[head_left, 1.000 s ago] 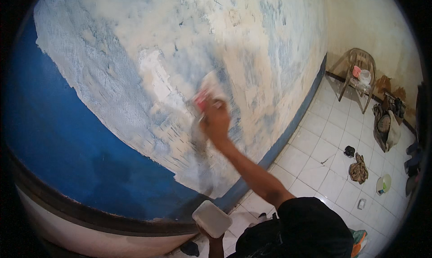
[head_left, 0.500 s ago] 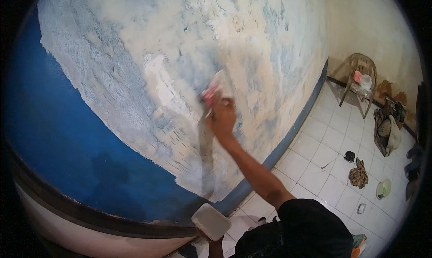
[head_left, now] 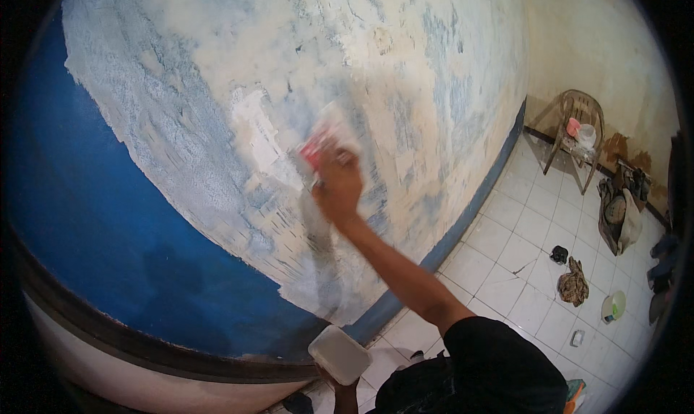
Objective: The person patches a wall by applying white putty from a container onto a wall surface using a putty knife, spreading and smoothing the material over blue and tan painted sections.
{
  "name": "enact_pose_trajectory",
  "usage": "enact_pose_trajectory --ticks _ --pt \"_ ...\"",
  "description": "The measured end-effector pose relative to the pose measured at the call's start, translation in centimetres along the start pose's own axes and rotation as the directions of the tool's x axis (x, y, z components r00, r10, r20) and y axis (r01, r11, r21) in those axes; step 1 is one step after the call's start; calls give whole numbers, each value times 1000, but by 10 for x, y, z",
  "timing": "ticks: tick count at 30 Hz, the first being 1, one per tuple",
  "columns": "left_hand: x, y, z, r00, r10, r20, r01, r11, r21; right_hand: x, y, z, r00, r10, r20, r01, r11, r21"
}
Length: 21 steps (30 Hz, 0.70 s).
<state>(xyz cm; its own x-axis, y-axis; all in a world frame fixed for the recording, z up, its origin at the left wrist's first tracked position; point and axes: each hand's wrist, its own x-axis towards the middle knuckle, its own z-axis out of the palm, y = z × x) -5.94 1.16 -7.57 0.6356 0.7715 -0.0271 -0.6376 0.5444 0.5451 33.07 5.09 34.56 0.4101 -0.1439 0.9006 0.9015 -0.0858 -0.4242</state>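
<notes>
Closest to me is the worker's black sleeve (head_left: 499,363), and low beside it the left hand (head_left: 334,382) holds a pale tray (head_left: 340,354) with rounded corners. Its fingers are mostly hidden by the tray, so I can't tell how they're set. The right hand (head_left: 338,188) is raised well above, arm stretched out, its fingers wrapped round a scraper (head_left: 335,130). That tool, a whitish blade with red near the grip, is blurred; it's up at the wall (head_left: 434,110), just right of a bright white patch (head_left: 256,128). Patchy cream and blue-grey coating covers most of the surface, ending raggedly against deep blue paint (head_left: 181,284) at lower left. Over on the white tiled floor (head_left: 499,244) I see a small pale bowl (head_left: 613,308), then a crumpled brown bundle (head_left: 573,284) near a little black lump (head_left: 559,254). Farthest off, a brown chair (head_left: 582,109) carries a pink item (head_left: 573,127) and a whitish container (head_left: 586,137).
</notes>
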Motion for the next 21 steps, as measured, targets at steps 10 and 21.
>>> enact_pose_trajectory --ticks 10,21 --pt "-9 7 65 997 -28 -66 31 998 47 9 0 -45 967 171 -188 -100 936 338" --pt "-19 12 80 996 -84 -33 83 996 -30 -20 -108 -10 988 -68 138 15 935 354"
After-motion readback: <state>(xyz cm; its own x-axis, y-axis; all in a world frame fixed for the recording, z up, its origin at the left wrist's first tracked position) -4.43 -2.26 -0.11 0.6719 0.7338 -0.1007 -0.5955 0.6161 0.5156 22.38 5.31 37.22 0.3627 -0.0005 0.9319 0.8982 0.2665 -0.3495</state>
